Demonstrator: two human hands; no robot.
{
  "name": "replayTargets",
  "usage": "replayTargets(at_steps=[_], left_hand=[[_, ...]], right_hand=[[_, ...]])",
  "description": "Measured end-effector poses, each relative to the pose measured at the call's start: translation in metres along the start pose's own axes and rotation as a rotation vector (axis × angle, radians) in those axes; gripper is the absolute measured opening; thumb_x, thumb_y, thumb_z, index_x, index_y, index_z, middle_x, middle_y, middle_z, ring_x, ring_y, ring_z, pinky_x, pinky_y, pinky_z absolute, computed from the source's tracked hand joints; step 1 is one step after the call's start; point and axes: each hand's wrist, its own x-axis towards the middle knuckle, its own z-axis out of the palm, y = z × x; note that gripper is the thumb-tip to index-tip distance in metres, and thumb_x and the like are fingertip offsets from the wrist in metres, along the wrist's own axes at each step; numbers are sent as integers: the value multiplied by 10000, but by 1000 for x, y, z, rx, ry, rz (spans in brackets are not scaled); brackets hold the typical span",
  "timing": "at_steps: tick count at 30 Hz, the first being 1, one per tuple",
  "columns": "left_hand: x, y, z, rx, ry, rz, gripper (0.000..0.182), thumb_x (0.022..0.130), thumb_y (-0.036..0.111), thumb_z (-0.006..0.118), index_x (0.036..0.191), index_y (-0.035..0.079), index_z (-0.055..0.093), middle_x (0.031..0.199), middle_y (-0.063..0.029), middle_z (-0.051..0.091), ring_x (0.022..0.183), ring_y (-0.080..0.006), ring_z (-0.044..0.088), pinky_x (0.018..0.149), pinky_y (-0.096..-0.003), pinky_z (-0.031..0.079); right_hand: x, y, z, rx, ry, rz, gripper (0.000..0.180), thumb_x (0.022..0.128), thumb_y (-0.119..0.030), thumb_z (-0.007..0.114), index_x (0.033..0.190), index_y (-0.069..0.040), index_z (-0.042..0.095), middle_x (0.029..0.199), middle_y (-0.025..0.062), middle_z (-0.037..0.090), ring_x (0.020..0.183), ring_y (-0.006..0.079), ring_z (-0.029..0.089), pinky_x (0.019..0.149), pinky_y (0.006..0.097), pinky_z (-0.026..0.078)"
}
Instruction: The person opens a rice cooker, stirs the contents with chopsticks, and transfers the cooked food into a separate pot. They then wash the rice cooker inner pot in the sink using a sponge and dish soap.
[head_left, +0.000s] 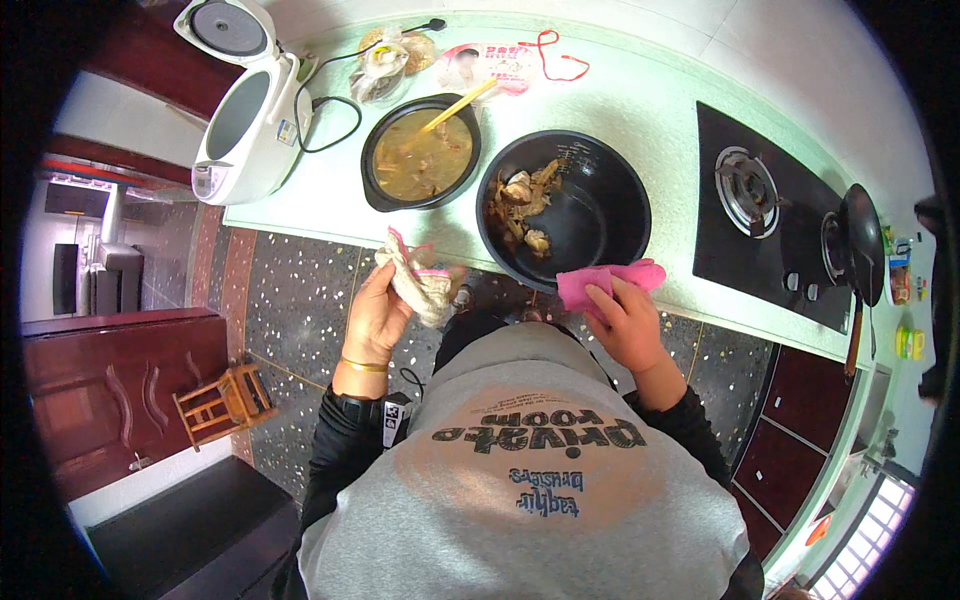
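My left hand (381, 311) grips a whitish cloth with pink edging (421, 289), held off the counter's front edge. A folded pink cloth (585, 289) is in my right hand (626, 322), at the near rim of a black rice cooker inner pot (600, 217). Bones and other solid food pieces (517, 199) lie on the left side of that pot. Left of it stands a black two-handled pot (369, 176) with brownish soup (420, 165) and yellowish chopsticks (461, 103) resting in it. Whether the pink cloth touches the pot is hard to tell.
An open white rice cooker (289, 142) stands at the left with its cord (337, 146). Bagged food (382, 71), a pink printed sheet (487, 67) and a red cord (566, 75) lie behind. A gas hob (787, 195) with a wok (862, 240) is at right; a wooden stool (225, 405) stands lower left.
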Motion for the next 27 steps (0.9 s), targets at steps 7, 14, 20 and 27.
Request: replayTargets(at_steps=[7, 14, 20, 27], left_hand=[[-2, 1, -5, -53, 10, 27, 332, 968, 182, 394, 1254, 19, 437, 1305, -211, 465, 1174, -318, 486, 1015, -458, 391], [-1, 3, -1, -44, 16, 14, 390, 970, 177, 377, 1318, 0, 363, 1312, -219, 454, 1194, -327, 467, 1027, -471, 375], [-1, 4, -8, -33, -39, 36, 386, 970, 188, 368, 1311, 8, 371, 1324, -243, 439, 1204, -345, 459, 1017, -468, 389], [-1, 4, -25, -52, 3, 61, 388, 964, 184, 388, 1312, 12, 373, 1313, -230, 456, 1199, -341, 466, 1008, -480, 395]], right_hand=[[4, 18, -3, -70, -13, 24, 474, 633, -124, 736, 1083, -106, 590, 1028, 94, 590, 831, 280, 583, 703, 397, 460], [10, 46, -12, -184, 15, 84, 411, 687, -88, 678, 1088, -99, 585, 1089, 98, 602, 878, 287, 579, 763, 397, 440], [20, 74, -21, -188, 59, 286, 377, 726, -32, 626, 1097, -63, 571, 1081, 144, 601, 950, 345, 572, 801, 416, 449], [30, 89, -19, -47, 67, 577, 407, 764, -42, 615, 1164, -34, 537, 1099, 174, 590, 993, 346, 578, 854, 369, 461]])
